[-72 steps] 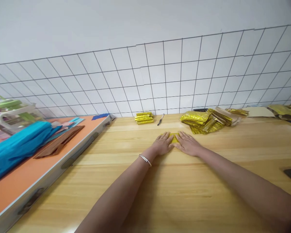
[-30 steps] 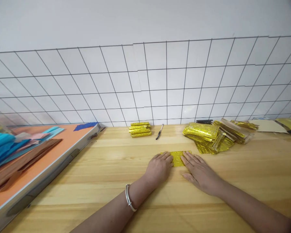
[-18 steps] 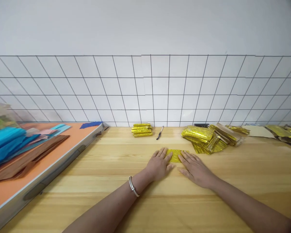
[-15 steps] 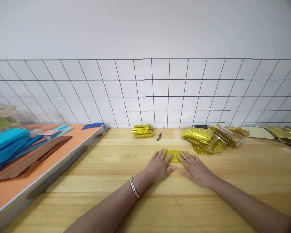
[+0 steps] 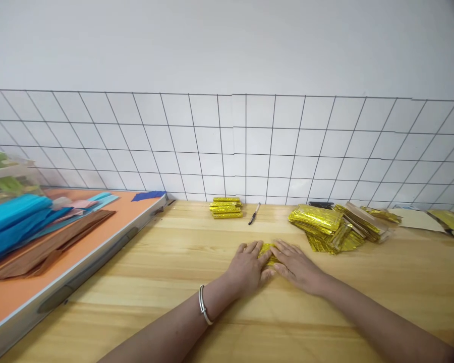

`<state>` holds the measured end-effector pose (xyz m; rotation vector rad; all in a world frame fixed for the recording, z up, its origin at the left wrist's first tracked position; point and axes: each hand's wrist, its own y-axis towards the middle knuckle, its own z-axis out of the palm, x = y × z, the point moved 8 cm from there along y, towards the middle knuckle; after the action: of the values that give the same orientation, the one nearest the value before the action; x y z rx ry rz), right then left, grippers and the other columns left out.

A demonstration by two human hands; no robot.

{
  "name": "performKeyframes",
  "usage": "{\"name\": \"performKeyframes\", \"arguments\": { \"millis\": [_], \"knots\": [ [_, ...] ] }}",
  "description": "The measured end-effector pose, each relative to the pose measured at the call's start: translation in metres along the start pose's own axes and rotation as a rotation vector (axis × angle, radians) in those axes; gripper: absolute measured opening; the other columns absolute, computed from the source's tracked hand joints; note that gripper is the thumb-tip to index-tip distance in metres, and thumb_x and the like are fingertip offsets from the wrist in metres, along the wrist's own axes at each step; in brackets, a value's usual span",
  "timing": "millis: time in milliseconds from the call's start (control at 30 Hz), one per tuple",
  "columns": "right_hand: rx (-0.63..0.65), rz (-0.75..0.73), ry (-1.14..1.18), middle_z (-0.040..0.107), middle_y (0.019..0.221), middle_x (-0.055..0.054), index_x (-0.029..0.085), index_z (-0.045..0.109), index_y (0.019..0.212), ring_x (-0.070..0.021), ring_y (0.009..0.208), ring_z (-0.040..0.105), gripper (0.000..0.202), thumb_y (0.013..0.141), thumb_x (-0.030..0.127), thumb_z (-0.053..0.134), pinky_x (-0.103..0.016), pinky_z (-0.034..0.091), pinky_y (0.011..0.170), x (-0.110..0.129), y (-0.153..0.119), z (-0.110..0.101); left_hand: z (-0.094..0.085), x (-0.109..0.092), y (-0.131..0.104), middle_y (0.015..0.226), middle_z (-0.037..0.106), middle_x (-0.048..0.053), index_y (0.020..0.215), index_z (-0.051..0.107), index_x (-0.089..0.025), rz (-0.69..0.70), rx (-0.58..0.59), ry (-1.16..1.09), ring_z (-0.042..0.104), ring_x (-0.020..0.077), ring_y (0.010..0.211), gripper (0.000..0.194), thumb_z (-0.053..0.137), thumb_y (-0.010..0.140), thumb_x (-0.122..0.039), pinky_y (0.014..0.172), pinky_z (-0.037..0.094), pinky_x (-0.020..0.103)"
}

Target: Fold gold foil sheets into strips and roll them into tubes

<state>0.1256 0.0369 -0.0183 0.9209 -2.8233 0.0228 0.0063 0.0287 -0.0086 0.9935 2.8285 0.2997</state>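
Near the middle of the bench (image 5: pixel 155 272), the fingers of the left hand (image 5: pixel 246 269) and right hand (image 5: pixel 297 269) lie extended, flat upon the gold foil (image 5: pixel 266 248) — neither hand clenched, the foil visible between them. The left wrist bears a bangle (image 5: pixel 203 305). Toward the back edge: gold rolls (image 5: pixel 227 208), a slanting pen (image 5: pixel 254 214) and, farther right, heaped gold sheets (image 5: pixel 320 222). Adjoining the left edge — an orange board (image 5: pixel 132 209) carrying blue material (image 5: pixel 18 217) and brown material (image 5: pixel 68 242).
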Motion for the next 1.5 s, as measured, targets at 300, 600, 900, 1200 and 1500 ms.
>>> {"name": "performKeyframes", "arguments": {
  "millis": [300,600,900,1200,1500],
  "knots": [
    [-0.012,-0.026,-0.081,0.014,0.151,-0.010,0.018,0.013,0.146,-0.0239,0.138,0.011,0.067,0.092,0.056,0.019,-0.047,0.015,0.111,-0.009,0.007,0.022,0.012,-0.003,0.001,0.148,0.024,0.011,0.143,0.021,-0.016,0.067,0.065,-0.053,0.020,0.0252,0.137,0.067,0.017,0.091,-0.057,0.110,0.015,0.041],
    [-0.019,-0.044,-0.031,0.015,0.151,-0.009,0.018,0.017,0.145,-0.0235,0.138,0.013,0.068,0.091,0.058,0.021,-0.045,0.016,0.111,-0.010,0.005,0.018,0.010,0.002,0.003,0.146,0.030,0.009,0.140,0.030,-0.018,0.049,0.050,-0.074,0.025,0.0230,0.135,0.058,0.019,0.094,-0.051,0.107,0.022,0.037],
    [-0.067,0.012,0.042,0.030,0.147,-0.005,0.023,0.036,0.139,-0.0202,0.134,0.027,0.053,0.094,0.045,0.019,-0.041,0.023,0.108,-0.022,0.013,0.016,0.010,0.013,0.022,0.121,0.058,0.003,0.114,0.056,-0.026,-0.065,-0.029,-0.108,0.051,0.0194,0.110,0.037,0.026,0.096,-0.039,0.092,0.036,0.036],
    [-0.059,0.055,-0.034,0.018,0.151,-0.005,0.022,0.020,0.145,-0.0218,0.138,0.016,0.058,0.093,0.049,0.018,-0.041,0.014,0.110,-0.023,0.007,0.020,0.024,0.018,0.018,0.145,0.033,0.003,0.139,0.029,-0.026,0.019,0.015,-0.080,0.028,0.0172,0.133,0.046,0.023,0.096,-0.039,0.106,0.023,0.038],
    [-0.087,0.125,-0.090,0.018,0.151,-0.007,0.021,0.017,0.145,-0.0235,0.138,0.015,0.068,0.090,0.060,0.016,-0.043,0.015,0.110,-0.049,-0.006,0.022,0.032,0.025,0.019,0.147,0.030,0.006,0.141,0.027,-0.023,-0.005,0.006,-0.040,0.024,0.0200,0.135,0.051,0.025,0.094,-0.044,0.108,0.021,0.039]
  ]
}}
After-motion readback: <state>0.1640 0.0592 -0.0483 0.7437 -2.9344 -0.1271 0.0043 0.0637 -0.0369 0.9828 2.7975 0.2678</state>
